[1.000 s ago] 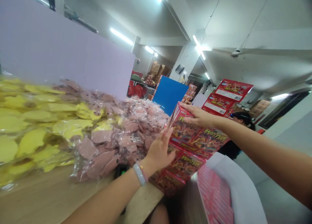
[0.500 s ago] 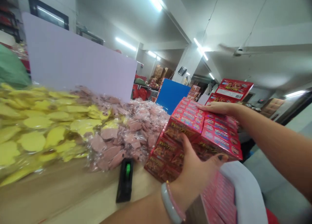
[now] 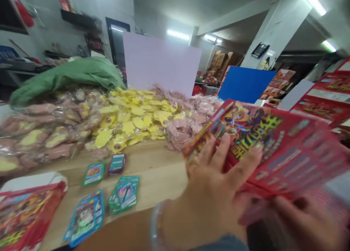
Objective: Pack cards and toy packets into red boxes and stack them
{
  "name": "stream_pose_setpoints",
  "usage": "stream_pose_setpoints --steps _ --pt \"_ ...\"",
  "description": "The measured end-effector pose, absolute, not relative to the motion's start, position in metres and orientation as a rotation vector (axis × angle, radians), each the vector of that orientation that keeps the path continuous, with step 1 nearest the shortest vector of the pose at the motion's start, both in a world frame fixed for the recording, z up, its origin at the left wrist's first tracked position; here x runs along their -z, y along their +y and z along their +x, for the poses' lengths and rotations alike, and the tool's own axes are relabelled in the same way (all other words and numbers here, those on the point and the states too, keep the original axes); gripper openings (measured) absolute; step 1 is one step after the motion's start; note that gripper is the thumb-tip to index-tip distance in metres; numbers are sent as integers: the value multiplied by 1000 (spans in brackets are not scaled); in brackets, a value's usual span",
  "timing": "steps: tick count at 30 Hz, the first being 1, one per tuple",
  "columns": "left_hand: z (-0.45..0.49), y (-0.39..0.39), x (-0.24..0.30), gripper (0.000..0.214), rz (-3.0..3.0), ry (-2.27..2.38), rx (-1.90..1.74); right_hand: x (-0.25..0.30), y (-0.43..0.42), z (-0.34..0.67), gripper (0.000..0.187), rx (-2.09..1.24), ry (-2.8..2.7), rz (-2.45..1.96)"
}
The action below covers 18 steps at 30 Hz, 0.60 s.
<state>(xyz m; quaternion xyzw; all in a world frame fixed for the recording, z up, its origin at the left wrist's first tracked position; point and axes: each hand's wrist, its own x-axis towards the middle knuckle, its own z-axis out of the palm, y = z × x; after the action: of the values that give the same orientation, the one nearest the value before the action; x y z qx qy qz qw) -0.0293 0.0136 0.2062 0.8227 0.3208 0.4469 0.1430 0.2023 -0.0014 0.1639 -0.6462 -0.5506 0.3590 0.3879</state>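
A red printed box point(image 3: 254, 145) with shiny cartoon artwork and yellow lettering is tilted in front of me, its right side smeared by motion. My left hand point(image 3: 216, 181), with a pale bracelet at the wrist, grips its near left side, fingers spread across the printed face. Low on the right, my right hand point(image 3: 308, 218) is blurred and holds the box's lower edge with thumb and bent fingers. Trading cards lie left of my left forearm: a green stack point(image 3: 125, 193), a blue-edged pair point(image 3: 86, 218), a small green pile point(image 3: 93, 173) and a dark pack point(image 3: 117, 164).
Bagged yellow pieces point(image 3: 136, 116) and bagged pink pieces point(image 3: 180, 134) are heaped along the table's back. A green sack point(image 3: 73, 74) lies behind more bagged pieces. An opened red box point(image 3: 27, 211) is at the left front. Red boxes point(image 3: 325, 98) stand stacked at right.
My view has swung left, bringing the cards and green sack into sight. The block of small red boxes between my hands is no longer visible there; both hands now hold a larger printed box.
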Motion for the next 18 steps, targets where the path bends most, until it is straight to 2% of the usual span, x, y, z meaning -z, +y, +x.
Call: stream_pose_setpoints --steps 1,4,7,10,13,15,18 --pt "-47 16 -205 64 2519 942 -1154 -133 -1 178 18 -931 -1208 -1472" --pt "-85 43 -187 65 2765 1007 -777 -57 19 101 33 -1262 -1013 -1170" --pt "-99 80 -153 64 2796 1098 -518 -6 45 51 51 -1530 -995 -1172" --pt "-96 98 -121 64 2823 1067 -392 21 52 54 50 -1750 -1062 -1313" --pt "-83 96 -107 70 2830 1129 -297 -1 41 115 45 -1957 -1175 -1398" --pt "-76 94 -103 75 2769 1292 -230 -52 35 181 38 -1935 -1310 -1425" --pt "-70 101 -97 91 2627 1572 -94 -160 45 293 30 -1186 -1387 -1512"
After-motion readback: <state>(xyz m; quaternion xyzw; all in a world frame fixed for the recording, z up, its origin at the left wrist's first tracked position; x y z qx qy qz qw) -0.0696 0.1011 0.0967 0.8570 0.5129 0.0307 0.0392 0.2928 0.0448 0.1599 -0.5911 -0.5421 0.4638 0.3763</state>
